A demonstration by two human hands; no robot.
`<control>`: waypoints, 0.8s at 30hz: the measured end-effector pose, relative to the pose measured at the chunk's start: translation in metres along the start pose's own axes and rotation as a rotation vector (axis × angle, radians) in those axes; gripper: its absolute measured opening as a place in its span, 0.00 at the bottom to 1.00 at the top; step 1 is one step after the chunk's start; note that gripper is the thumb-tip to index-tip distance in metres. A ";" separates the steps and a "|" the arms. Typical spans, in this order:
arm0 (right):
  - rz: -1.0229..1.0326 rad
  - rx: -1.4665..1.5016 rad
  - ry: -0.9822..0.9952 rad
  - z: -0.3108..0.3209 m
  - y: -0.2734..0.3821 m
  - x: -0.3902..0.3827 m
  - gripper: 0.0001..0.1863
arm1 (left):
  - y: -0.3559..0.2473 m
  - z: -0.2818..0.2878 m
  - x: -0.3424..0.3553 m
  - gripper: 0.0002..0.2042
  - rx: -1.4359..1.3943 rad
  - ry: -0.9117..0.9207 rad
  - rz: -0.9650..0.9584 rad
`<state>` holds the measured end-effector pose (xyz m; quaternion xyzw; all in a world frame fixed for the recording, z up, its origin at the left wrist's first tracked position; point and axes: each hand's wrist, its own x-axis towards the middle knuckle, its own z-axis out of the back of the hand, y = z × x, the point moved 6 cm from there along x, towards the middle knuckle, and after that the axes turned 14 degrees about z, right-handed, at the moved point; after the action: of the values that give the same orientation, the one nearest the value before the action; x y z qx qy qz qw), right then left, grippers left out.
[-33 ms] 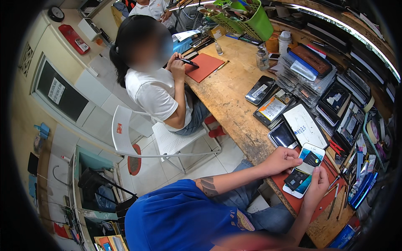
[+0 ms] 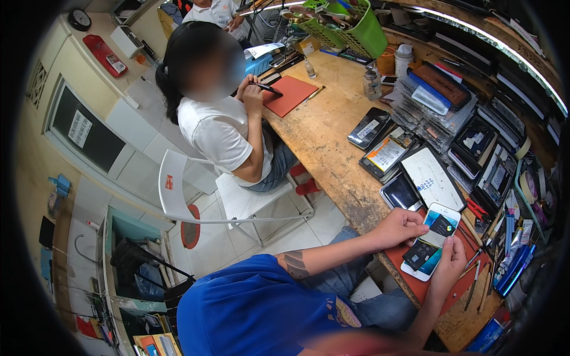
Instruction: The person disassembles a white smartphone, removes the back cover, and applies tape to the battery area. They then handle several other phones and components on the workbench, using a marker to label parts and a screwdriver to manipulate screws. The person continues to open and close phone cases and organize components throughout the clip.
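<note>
My left hand (image 2: 404, 228) has its fingers bent and pinched at the edge of a white phone (image 2: 444, 212) with a teal screen and a black part on it. My right hand (image 2: 450, 261) grips the phone's lower right side. Just below, another white phone-like piece (image 2: 427, 272) with a teal screen and a black rectangular part (image 2: 417, 256) lies over an orange-red mat (image 2: 463, 291); whether it joins the upper one, I cannot tell. Screwdrivers and thin tools (image 2: 475, 285) lie beside my right hand.
The wooden bench (image 2: 332, 178) holds piled phones (image 2: 386, 154), a white board (image 2: 430, 178), jars (image 2: 372, 86), pens (image 2: 513, 267) and a green basket (image 2: 368, 29). A co-worker (image 2: 214, 136) sits left on a white chair, holding a dark phone; another person (image 2: 208, 15) stands behind.
</note>
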<state>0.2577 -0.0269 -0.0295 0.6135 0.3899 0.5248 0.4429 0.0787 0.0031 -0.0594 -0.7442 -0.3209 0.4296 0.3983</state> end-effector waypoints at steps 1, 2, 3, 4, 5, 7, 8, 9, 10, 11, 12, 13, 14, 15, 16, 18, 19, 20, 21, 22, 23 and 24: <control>-0.013 -0.030 -0.008 0.001 0.000 0.000 0.13 | 0.000 0.000 0.000 0.10 0.015 -0.004 0.009; -0.014 -0.038 -0.011 0.000 0.001 0.000 0.13 | -0.001 0.000 0.000 0.10 0.017 -0.006 0.009; -0.013 -0.034 -0.016 0.000 0.002 0.000 0.13 | -0.002 -0.001 0.000 0.10 0.019 -0.008 0.009; -0.013 -0.051 -0.017 0.000 0.003 0.000 0.13 | -0.003 -0.002 0.000 0.10 0.012 -0.017 -0.002; -0.011 -0.056 -0.020 0.000 0.003 0.000 0.13 | -0.004 -0.002 -0.001 0.11 0.004 -0.026 -0.014; -0.004 -0.059 -0.017 0.000 0.004 0.000 0.13 | -0.004 -0.003 -0.002 0.12 -0.005 -0.038 -0.023; 0.000 -0.058 -0.013 0.001 0.004 0.000 0.13 | -0.004 -0.004 -0.002 0.12 -0.005 -0.040 -0.020; 0.007 -0.047 -0.017 0.001 0.004 0.000 0.13 | -0.004 -0.004 -0.002 0.12 -0.006 -0.042 -0.018; 0.007 -0.058 -0.009 0.001 0.003 0.000 0.13 | -0.003 -0.004 -0.001 0.12 -0.010 -0.041 -0.010; 0.009 -0.059 -0.010 0.002 0.002 0.000 0.13 | -0.003 -0.004 -0.001 0.12 -0.014 -0.039 -0.002; 0.012 -0.058 -0.011 0.002 0.002 0.000 0.13 | -0.003 -0.004 -0.001 0.12 -0.017 -0.038 0.006; 0.021 -0.051 -0.010 0.003 0.002 0.000 0.13 | -0.004 -0.005 -0.001 0.11 -0.017 -0.038 -0.001; 0.030 -0.043 -0.009 0.003 0.002 -0.001 0.13 | -0.005 -0.006 -0.002 0.11 -0.018 -0.037 -0.008; 0.046 -0.013 0.002 0.004 0.003 -0.002 0.13 | -0.006 -0.008 -0.003 0.11 -0.030 -0.026 -0.016; 0.043 -0.044 -0.001 0.005 0.002 -0.003 0.14 | -0.007 -0.008 -0.004 0.11 -0.015 -0.032 -0.009; 0.077 -0.044 0.010 0.007 0.002 -0.003 0.14 | -0.008 -0.009 -0.005 0.11 -0.021 -0.023 -0.002; 0.049 -0.063 0.008 0.007 -0.002 -0.003 0.14 | -0.008 -0.008 -0.004 0.11 -0.011 -0.023 0.002; 0.041 -0.063 0.004 0.009 -0.005 -0.003 0.14 | -0.007 -0.007 -0.003 0.11 -0.016 -0.026 0.005; 0.025 -0.063 -0.022 0.010 -0.008 -0.002 0.13 | -0.006 -0.008 -0.002 0.11 -0.031 0.012 0.005; 0.037 -0.044 -0.021 0.010 -0.010 -0.001 0.13 | -0.004 -0.004 -0.001 0.10 0.015 -0.041 -0.001; 0.038 -0.035 -0.045 0.011 -0.011 0.001 0.13 | -0.003 -0.001 -0.001 0.09 0.044 -0.046 -0.006; 0.016 -0.040 -0.080 0.011 -0.013 -0.001 0.13 | -0.004 -0.003 -0.002 0.09 0.026 -0.005 -0.059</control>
<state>0.2678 -0.0254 -0.0427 0.6282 0.3564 0.5112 0.4658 0.0804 0.0024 -0.0541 -0.7281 -0.3381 0.4239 0.4194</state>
